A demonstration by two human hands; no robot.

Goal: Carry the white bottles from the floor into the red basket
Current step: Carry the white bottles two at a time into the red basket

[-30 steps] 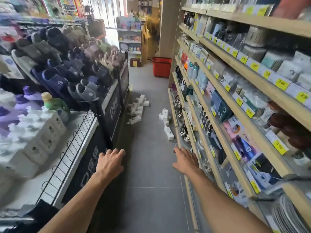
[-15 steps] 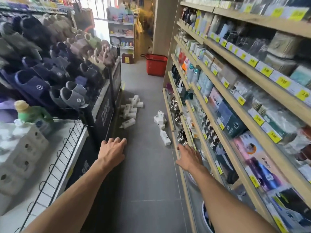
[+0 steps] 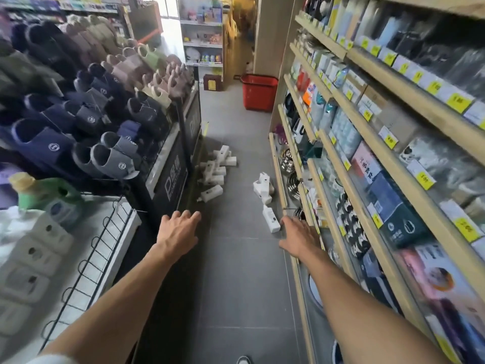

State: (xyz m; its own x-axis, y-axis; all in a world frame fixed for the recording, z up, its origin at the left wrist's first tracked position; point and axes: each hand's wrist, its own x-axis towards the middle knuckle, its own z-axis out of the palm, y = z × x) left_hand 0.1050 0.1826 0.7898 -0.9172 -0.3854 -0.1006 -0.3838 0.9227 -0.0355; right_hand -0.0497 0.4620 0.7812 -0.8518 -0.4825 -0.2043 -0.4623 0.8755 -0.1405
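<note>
Held left hand (image 3: 178,232) and right hand (image 3: 299,237) spread, empty, short of white bottles (image 3: 270,219); judged light, rigid, best gripped mid-body.

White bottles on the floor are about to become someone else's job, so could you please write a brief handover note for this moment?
Left hand: open, empty, held out over the aisle floor.
Right hand: open, empty, low beside the right shelving.
White bottles: a pile at the foot of the slipper rack, a few more by the right shelving; the nearest bottle lies just ahead of the right hand.
Red basket: on the floor further down the aisle; inside not visible.
Done: nothing in hand.
Left: every bottle in view.
</note>
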